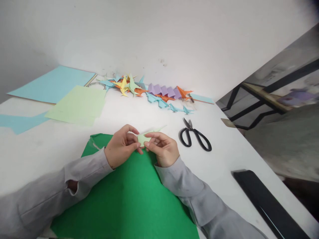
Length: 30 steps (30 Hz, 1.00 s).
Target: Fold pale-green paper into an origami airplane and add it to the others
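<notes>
Paper (143, 140) we are pinching in left hand (125, 146) and right hand (163, 148) is seemingly lacking final folds, while finished-looking shapes (161, 91) are lying far on the bench (139, 114).

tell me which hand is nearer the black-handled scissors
Right. The right hand is left of the black-handled scissors; the left hand is farther left.

The pale-green piece (141, 139) you hold is matt, smooth paper, as are the folded figures (133, 85). The green sheet (122, 202) beneath your forearms looks even and matt; your grey sleeves (196, 192) are dull, creased cloth. The scissors (191, 128) combine metal blades with smooth black handles, seemingly plastic. Your worktop (216, 176) appears smooth; the black slab (266, 205) carries a glossy streak.
</notes>
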{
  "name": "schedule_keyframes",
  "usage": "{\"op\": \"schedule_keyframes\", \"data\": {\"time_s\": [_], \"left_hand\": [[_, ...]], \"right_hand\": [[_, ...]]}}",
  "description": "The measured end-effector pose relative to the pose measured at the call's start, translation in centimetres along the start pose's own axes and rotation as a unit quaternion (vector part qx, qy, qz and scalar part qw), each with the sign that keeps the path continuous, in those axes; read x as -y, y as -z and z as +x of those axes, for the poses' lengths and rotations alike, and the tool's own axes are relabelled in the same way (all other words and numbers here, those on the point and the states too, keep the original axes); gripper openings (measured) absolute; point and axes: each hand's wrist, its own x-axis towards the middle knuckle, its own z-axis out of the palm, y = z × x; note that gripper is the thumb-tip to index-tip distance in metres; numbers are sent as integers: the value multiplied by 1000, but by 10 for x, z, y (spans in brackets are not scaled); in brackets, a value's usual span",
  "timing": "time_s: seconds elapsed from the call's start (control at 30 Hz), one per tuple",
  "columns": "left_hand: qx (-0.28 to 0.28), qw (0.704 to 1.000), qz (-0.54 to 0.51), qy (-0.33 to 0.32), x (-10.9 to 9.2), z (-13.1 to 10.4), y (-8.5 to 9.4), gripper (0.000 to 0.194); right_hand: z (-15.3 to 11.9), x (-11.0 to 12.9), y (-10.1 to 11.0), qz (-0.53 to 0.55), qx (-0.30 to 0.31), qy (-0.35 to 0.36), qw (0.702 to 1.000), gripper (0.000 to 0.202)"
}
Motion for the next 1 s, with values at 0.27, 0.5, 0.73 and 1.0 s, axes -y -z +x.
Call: {"op": "schedule_keyframes", "data": {"time_s": [0.27,0.5,0.73,1.0], "left_hand": [[10,1000,-17,1,0,1,1,26],[-20,1000,-15,1,-1,1,2,29],[-30,999,-20,31,1,1,1,32],[-35,999,-23,5,1,2,4,48]], "right_hand": [[0,-2,1,31,-2,-21,999,19],[2,-6,1,69,20,-27,997,22],[-1,-5,-1,-13,-5,48,999,20],[-13,8,-5,-185,108,103,971,16]]}}
